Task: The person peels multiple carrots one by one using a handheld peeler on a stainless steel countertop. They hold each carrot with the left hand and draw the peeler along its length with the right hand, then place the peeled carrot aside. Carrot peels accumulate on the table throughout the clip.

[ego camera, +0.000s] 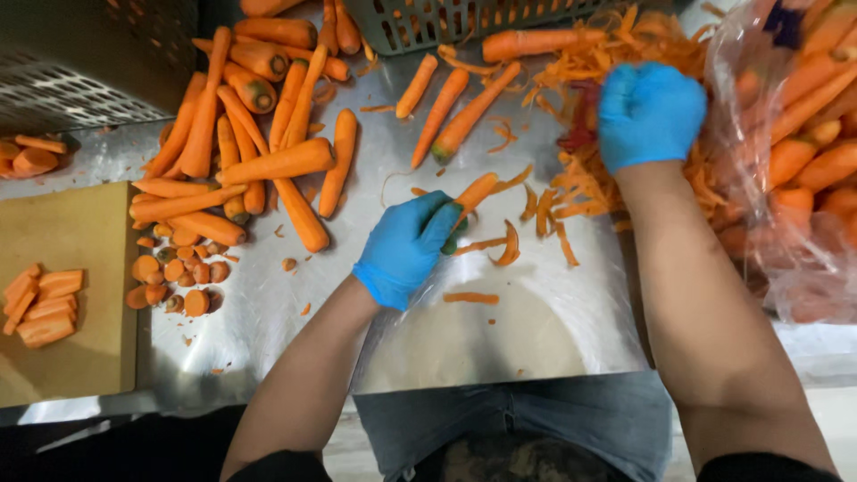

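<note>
On steel counter, left hand (406, 250) clamped on one carrot (473, 191), right hand (649, 114) fisted (contents hidden).

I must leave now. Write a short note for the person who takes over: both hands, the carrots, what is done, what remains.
Left hand: gloved, gripping a carrot by its end.
Right hand: gloved, closed in a fist on a red-handled tool, probably a peeler, over the peel heap.
Done: peeled carrots piled on the steel table; cut pieces on the board.
Left: the carrot in hand and the bag of carrots on the right.
</note>
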Tool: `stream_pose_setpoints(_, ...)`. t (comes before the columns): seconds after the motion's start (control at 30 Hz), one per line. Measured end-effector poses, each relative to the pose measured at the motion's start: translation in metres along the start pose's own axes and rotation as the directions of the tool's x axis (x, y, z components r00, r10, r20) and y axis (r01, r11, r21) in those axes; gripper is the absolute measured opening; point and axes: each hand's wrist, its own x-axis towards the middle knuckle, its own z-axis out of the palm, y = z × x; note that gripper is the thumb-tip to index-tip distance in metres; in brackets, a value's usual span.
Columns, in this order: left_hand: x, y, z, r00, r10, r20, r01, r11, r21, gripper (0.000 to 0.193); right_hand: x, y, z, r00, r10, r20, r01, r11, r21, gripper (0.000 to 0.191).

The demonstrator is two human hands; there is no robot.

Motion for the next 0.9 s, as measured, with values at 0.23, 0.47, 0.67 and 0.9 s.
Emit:
stream_pose_setpoints(0.23,0.000,0.007,0.006,0.998,0.025,-0.061,-0.031,0.993,-0.111,0.029,-0.037,-0.047,0.010,0.911,-0.405,0.072,0.400,0.913,0.076,0.029)
stream_pose_setpoints(0.47,-0.004,0.000,0.005,0.947,0.234,-0.219,-0.183,0.956,0.229,0.026,0.003,-0.032,-0.015,0.997,-0.052,0.061,0.065,0.970,-0.233,0.041)
stream_pose_setpoints(0.67,-0.004,-0.003,0.019,0.932,0.309,-0.189,-0.217,0.895,0.389,0.030,-0.033,-0.065,0.000,0.899,-0.378,0.222,0.377,0.925,0.050,0.022)
stream_pose_setpoints(0.9,-0.006,0.000,0.002,0.962,0.225,-0.156,-0.198,0.965,0.170,0.036,-0.014,0.008,0.009,0.992,0.061,0.111,-0.036,0.977,-0.211,0.043)
